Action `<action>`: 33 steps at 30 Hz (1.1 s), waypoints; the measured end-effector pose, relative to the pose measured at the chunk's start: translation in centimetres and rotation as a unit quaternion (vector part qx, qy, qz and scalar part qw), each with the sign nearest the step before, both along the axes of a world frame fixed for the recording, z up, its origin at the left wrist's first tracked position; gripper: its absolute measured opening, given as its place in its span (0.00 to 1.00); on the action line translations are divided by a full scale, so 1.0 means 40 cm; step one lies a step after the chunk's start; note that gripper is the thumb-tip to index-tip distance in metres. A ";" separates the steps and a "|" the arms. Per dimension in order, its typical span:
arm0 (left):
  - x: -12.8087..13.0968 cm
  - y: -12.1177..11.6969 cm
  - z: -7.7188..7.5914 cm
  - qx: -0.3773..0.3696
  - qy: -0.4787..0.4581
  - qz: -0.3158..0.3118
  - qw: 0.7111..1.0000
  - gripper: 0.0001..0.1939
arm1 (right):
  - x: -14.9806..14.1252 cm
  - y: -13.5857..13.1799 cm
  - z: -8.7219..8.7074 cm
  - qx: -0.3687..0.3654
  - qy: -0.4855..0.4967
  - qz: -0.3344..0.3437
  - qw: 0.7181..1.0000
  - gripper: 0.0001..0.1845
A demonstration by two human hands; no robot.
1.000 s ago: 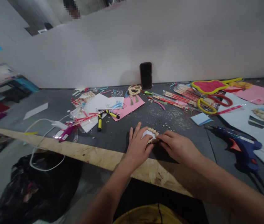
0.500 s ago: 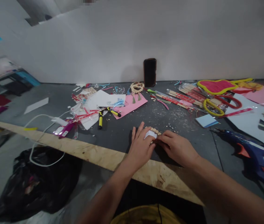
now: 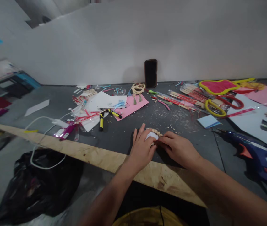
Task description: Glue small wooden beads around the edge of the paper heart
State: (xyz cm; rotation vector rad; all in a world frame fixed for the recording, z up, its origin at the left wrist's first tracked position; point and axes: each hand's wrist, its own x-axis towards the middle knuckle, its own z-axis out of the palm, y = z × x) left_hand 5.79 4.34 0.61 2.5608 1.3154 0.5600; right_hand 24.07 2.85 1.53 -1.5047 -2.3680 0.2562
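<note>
A small white piece edged with pale wooden beads (image 3: 152, 135) lies on the dark table (image 3: 124, 131) near its front edge. My left hand (image 3: 141, 147) rests on its left side, fingers stretched out and pressing it down. My right hand (image 3: 179, 149) comes in from the right, fingers curled and pinched at the piece's right edge; what they pinch is too small to make out.
A blue glue gun (image 3: 251, 150) lies to the right. Pink paper (image 3: 130, 106), a bead ring (image 3: 137, 88), markers (image 3: 100, 121), sticks (image 3: 178, 102) and scissors (image 3: 215, 106) litter the back. A black phone (image 3: 150, 73) leans on the wall. A black bag (image 3: 34, 185) sits below left.
Both hands stay on the beaded piece with hardly any movement; only the camera view has shifted slightly.
</note>
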 end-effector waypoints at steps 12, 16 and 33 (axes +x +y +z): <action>-0.001 0.002 -0.003 0.000 -0.017 0.002 1.000 0.08 | 0.024 0.004 -0.008 0.011 0.077 0.011 0.997 0.14; -0.004 0.001 -0.001 0.002 -0.029 0.005 1.000 0.10 | 0.050 0.002 -0.004 0.024 0.094 -0.010 0.995 0.09; -0.070 -0.054 0.016 0.130 0.053 -0.035 0.990 0.16 | 0.049 -0.011 -0.011 0.015 0.055 -0.025 0.998 0.11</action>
